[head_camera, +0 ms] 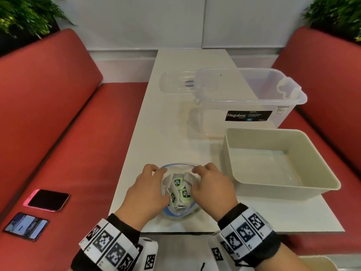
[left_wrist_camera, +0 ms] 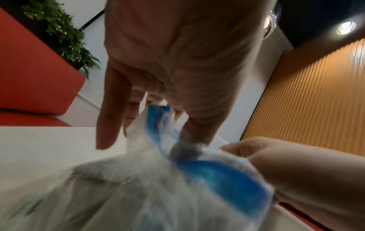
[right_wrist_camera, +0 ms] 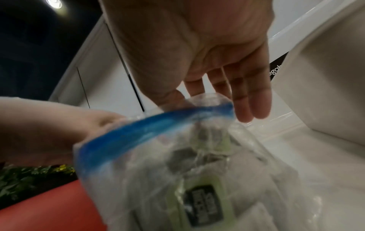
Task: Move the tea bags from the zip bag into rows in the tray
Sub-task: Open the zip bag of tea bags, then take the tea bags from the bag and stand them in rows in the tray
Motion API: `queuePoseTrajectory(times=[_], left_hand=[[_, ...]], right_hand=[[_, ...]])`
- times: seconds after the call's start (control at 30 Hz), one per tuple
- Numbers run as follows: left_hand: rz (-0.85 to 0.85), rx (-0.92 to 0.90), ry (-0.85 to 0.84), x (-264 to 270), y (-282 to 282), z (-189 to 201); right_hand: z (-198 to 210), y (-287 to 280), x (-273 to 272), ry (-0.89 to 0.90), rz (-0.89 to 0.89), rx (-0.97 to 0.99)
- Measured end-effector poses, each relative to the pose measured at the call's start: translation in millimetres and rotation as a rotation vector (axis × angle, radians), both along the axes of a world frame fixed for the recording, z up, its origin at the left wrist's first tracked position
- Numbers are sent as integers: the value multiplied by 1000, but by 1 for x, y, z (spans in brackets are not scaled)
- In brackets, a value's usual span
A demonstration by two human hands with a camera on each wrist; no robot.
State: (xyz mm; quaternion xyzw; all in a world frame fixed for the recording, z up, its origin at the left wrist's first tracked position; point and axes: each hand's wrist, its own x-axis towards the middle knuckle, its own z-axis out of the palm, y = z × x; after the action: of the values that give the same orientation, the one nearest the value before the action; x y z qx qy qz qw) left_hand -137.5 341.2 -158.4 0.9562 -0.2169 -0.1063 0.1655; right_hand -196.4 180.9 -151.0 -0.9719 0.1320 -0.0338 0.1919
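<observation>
Clear plastic with a blue zip strip, the zip bag (head_camera: 178,192) stands with its mouth pulled open at the lower centre of the head view, on the near end of the white table (head_camera: 175,133). The left hand (head_camera: 145,194) pinches the left side of the mouth, thumb inside against the rim and fingers curled over the outside. The right hand (head_camera: 212,189) grips the right side the same way; in the right wrist view its thumb (right_wrist_camera: 168,96) presses the rim while the other fingers (right_wrist_camera: 250,100) hang fairly straight beyond the bag. The left wrist view is blurred, but the blue strip (left_wrist_camera: 221,175) runs between thumb and fingers there too.

Tea bags (head_camera: 178,189) sit loose inside the zip bag, white sachets with green and black labels, tilted against one another; how many I cannot tell. All that show are in the bag.

Just right of the hands, in the lower right of the head view, lies the beige tray (head_camera: 324,180), nothing in it but its pale floor. Behind it, towards the upper right, stands a clear box (head_camera: 293,102) with a black "Megabox" label, and a clear lid (head_camera: 175,83) lies flat to its left, touching or just overlapped by the box.

Red seats (head_camera: 58,124) flank the table. Two phones (head_camera: 46,200) rest on the left seat at the lower left, one in a pink case. Green plants (head_camera: 25,14) fill both upper corners.
</observation>
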Motion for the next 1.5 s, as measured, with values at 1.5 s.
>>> queuePoseTrajectory(times=[1.5], left_hand=[[-342,427,-197,39,-99,20]], right_hand=[[2,-112,-69,381,366,-222]])
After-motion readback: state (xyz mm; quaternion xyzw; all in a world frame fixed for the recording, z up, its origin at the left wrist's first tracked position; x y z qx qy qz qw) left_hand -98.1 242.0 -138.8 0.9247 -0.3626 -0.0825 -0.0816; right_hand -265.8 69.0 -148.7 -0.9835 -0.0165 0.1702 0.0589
